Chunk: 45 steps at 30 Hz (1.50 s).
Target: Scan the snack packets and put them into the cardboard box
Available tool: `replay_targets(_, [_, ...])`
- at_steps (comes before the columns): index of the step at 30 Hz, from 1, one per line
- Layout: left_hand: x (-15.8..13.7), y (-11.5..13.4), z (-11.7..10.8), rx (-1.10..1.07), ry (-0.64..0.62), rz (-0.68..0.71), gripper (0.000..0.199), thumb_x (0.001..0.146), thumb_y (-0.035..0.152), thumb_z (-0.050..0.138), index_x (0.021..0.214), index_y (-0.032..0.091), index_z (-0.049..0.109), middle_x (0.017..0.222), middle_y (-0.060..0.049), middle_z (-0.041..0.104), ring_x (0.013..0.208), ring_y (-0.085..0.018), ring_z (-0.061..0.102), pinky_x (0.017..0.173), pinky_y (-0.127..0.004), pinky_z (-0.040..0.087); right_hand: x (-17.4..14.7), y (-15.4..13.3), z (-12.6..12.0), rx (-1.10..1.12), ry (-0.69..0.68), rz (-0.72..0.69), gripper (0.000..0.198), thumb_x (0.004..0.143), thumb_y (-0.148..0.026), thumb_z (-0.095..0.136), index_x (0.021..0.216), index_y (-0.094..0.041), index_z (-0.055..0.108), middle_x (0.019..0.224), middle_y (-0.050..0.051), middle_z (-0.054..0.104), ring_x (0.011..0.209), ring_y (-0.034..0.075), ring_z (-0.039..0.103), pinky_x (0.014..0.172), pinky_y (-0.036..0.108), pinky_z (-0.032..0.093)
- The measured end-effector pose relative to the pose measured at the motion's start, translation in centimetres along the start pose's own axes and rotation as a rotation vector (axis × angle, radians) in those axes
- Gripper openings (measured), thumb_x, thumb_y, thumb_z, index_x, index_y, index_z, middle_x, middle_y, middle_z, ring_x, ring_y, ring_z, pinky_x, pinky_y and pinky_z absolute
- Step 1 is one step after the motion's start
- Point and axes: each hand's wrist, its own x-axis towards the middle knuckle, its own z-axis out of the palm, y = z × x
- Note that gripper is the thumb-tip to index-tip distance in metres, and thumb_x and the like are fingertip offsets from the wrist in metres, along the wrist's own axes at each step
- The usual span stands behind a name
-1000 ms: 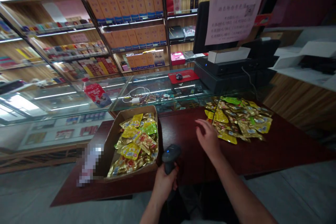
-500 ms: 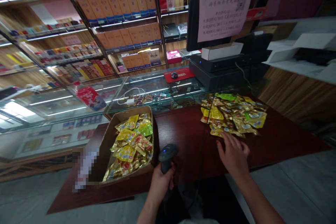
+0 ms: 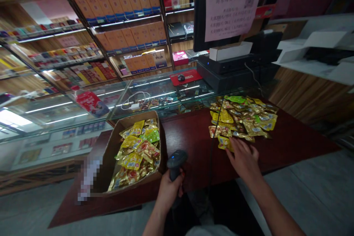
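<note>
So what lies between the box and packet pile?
Head view: dark red tabletop, a cable near the pile, and the scanner in the left hand beside the box.

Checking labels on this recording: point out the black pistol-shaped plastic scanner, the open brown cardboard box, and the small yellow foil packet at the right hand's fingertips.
Scanner (image 3: 177, 159): head camera, top of its scanning end.
Cardboard box (image 3: 106, 163): head camera, inner wall at picture left.
Yellow packet (image 3: 224, 143): head camera, upper face.

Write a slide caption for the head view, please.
Left hand grips a scanner; right hand touches a yellow packet near the packet heap.
</note>
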Motion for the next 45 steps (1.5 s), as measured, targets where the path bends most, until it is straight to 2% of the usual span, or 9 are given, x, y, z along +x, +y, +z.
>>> replay_targets(4, [0.0,-0.1,0.0,-0.001,0.009,0.010,0.040,0.066,0.048,0.076,0.085,0.019,0.057,0.046,0.009,0.052,0.030,-0.010,0.045,0.033,-0.021,0.037,0.6,0.9,-0.1,0.063,-0.124,0.049,0.046,0.088,-0.037,0.059,0.129,-0.016,0.061,0.115,0.017,0.069,0.110,0.035,0.061,0.097,0.051,0.041])
replay_targets(8, [-0.8,0.1,0.3,0.013,0.032,0.004,0.043,0.066,0.050,0.078,0.086,0.019,0.058,0.041,0.009,0.049,0.030,-0.010,0.043,0.033,-0.020,0.034,1.3,0.8,-1.1,0.418,-0.192,0.236,0.043,0.079,-0.040,0.066,0.114,-0.017,0.064,0.109,0.015,0.070,0.099,0.031,0.068,0.087,0.042,0.052])
replay_targets(12, [-2.4,1.7,0.9,0.030,0.029,0.017,0.043,0.067,0.050,0.079,0.087,0.017,0.061,0.038,0.009,0.049,0.031,-0.010,0.042,0.036,-0.019,0.032,2.7,-3.6,-1.4,0.893,-0.168,0.395,0.067,0.076,-0.052,0.072,0.135,-0.022,0.056,0.117,0.012,0.074,0.103,0.029,0.071,0.088,0.040,0.056])
replay_targets(15, [-3.5,3.3,1.3,0.053,0.038,0.058,0.036,0.069,0.047,0.080,0.079,0.018,0.060,0.038,0.007,0.051,0.033,-0.010,0.043,0.038,-0.019,0.032,3.7,-8.3,0.1,1.210,-0.219,0.461,0.060,0.077,-0.055,0.071,0.126,-0.021,0.063,0.118,0.013,0.075,0.105,0.030,0.072,0.089,0.040,0.058])
replay_targets(18, [-3.8,4.1,1.3,0.061,0.068,0.078,0.035,0.070,0.045,0.080,0.072,0.020,0.056,0.038,0.006,0.051,0.034,-0.010,0.044,0.039,-0.020,0.033,3.9,-11.9,2.1,1.371,-0.239,0.534,0.054,0.078,-0.057,0.067,0.115,-0.018,0.068,0.110,0.013,0.077,0.098,0.031,0.074,0.086,0.042,0.059])
replay_targets(26, [-3.8,4.4,1.0,0.002,0.063,0.064,0.039,0.072,0.046,0.077,0.090,0.015,0.062,0.041,0.007,0.052,0.034,-0.010,0.044,0.040,-0.020,0.035,2.7,-14.1,3.6,1.206,-0.177,0.407,0.043,0.079,-0.042,0.063,0.114,-0.017,0.069,0.110,0.014,0.077,0.100,0.030,0.073,0.090,0.043,0.057])
replay_targets(36, [-3.8,4.9,1.2,-0.028,0.022,0.077,0.041,0.072,0.051,0.079,0.087,0.016,0.062,0.040,0.007,0.052,0.033,-0.010,0.044,0.040,-0.020,0.033,2.6,-13.9,3.6,1.096,-0.233,0.384,0.039,0.082,-0.043,0.061,0.113,-0.020,0.068,0.107,0.011,0.078,0.098,0.029,0.073,0.087,0.040,0.056])
replay_targets(42, [-3.7,4.8,1.1,-0.017,0.051,0.090,0.038,0.070,0.049,0.080,0.084,0.017,0.062,0.040,0.007,0.052,0.033,-0.010,0.044,0.040,-0.020,0.035,2.7,-14.1,3.2,1.183,-0.210,0.369,0.036,0.082,-0.038,0.061,0.112,-0.021,0.069,0.107,0.009,0.078,0.098,0.027,0.073,0.088,0.039,0.057])
replay_targets(45, [-3.0,3.9,1.0,-0.046,0.057,0.071,0.039,0.069,0.049,0.079,0.085,0.018,0.061,0.040,0.008,0.051,0.031,-0.010,0.043,0.038,-0.020,0.034,3.1,-13.4,3.7,1.174,-0.159,0.411,0.042,0.081,-0.045,0.063,0.114,-0.019,0.070,0.112,0.012,0.076,0.104,0.029,0.072,0.092,0.041,0.057])
